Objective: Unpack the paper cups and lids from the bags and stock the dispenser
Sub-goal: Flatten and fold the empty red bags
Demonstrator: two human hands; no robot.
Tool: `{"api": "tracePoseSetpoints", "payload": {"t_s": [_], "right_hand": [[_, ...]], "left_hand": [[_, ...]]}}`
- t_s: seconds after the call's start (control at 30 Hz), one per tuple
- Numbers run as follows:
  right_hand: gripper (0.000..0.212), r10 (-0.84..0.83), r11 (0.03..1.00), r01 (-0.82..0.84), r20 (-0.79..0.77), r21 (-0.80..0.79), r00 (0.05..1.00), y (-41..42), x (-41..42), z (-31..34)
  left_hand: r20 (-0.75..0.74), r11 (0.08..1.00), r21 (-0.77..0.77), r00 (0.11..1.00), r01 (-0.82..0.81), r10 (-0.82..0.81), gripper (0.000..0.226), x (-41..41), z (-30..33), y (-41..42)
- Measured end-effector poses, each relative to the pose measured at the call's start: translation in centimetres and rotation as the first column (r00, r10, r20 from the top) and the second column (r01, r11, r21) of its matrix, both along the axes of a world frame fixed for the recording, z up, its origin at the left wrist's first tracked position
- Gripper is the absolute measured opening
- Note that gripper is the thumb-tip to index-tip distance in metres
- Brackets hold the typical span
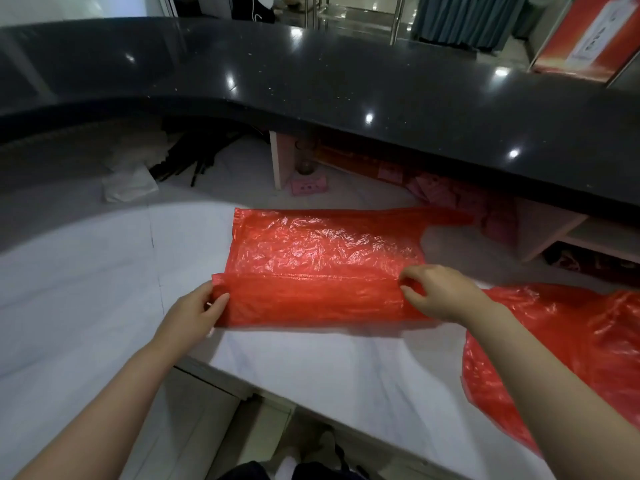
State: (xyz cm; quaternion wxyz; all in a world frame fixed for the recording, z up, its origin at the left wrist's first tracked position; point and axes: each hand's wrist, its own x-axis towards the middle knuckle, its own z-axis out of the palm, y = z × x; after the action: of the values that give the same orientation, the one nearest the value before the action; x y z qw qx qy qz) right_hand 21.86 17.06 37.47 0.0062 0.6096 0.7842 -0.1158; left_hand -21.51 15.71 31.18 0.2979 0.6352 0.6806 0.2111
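An empty red plastic bag (322,251) lies flat on the white marble desk (86,289), its near edge folded over into a strip. My left hand (194,310) pinches the left end of that folded strip. My right hand (436,292) pinches its right end with curled fingers. A second red plastic bag (568,348) lies crumpled at the desk's right, under my right forearm. No paper cups, lids or dispenser are in view.
A raised black stone counter (311,84) curves across the back. Beneath it are white tissue paper (128,185), black sticks (194,161), pink cards (308,185) and open shelves (571,237). The desk's near edge runs diagonally past my feet.
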Motion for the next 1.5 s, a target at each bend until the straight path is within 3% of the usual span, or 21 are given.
{"api": "tracePoseSetpoints", "payload": {"t_s": [0.13,0.27,0.4,0.5,0.6,0.73,1.03,1.23,1.33,1.4,1.5], "right_hand": [[0.024,-0.017,1.000,0.017,0.085,-0.004,0.996,2.2,-0.5,-2.3],[0.026,-0.053,0.998,0.051,0.040,0.045,0.998,3.7,-1.2,-3.7],[0.039,0.053,0.988,-0.041,-0.076,0.148,0.996,4.6,-1.1,-4.5],[0.051,0.165,0.983,-0.157,-0.095,0.092,0.982,5.0,-0.5,-5.3],[0.031,0.221,0.975,-0.219,-0.079,0.038,0.972,5.4,0.1,-5.4],[0.018,0.240,0.966,-0.234,-0.047,0.109,0.970,5.1,0.4,-4.7],[0.026,0.212,0.969,-0.226,0.132,0.104,0.968,4.4,0.2,-4.1],[0.026,0.177,0.957,-0.200,0.123,0.212,0.977,4.2,-0.6,-5.6],[0.031,0.143,0.937,-0.182,0.149,0.297,0.979,3.9,-1.1,-6.2],[0.031,0.100,0.933,-0.141,0.138,0.330,0.985,3.9,-1.6,-6.3],[0.032,0.036,0.929,-0.073,0.108,0.363,0.994,3.9,-2.8,-5.9]], "left_hand": [[-0.027,0.998,-0.035,0.999,-0.045,0.044,0.021,0.0,-0.3,0.6],[-0.087,0.997,-0.039,0.995,-0.061,0.058,0.027,0.4,-0.3,1.0],[-0.143,0.998,-0.031,0.989,-0.051,0.046,0.027,0.5,-0.6,1.1],[-0.164,0.998,-0.022,0.985,-0.060,0.055,0.026,0.7,-0.6,0.9],[-0.167,0.996,-0.032,0.983,-0.078,0.071,0.028,1.1,-0.5,0.9],[-0.163,0.995,-0.050,0.984,-0.086,0.077,0.030,1.5,-0.5,0.5],[-0.262,0.993,0.012,0.958,-0.117,0.116,0.034,2.7,-1.1,0.0],[-0.309,0.981,0.063,0.931,-0.184,0.195,0.050,3.9,-1.2,0.0],[-0.383,0.948,0.213,0.873,-0.234,0.302,0.058,5.0,-1.4,-0.2],[-0.341,0.904,0.382,0.880,-0.191,0.330,0.052,6.1,-1.4,-0.4],[-0.345,0.861,0.477,0.939,0.176,-0.001,0.040,8.6,-1.3,-0.3]]}}
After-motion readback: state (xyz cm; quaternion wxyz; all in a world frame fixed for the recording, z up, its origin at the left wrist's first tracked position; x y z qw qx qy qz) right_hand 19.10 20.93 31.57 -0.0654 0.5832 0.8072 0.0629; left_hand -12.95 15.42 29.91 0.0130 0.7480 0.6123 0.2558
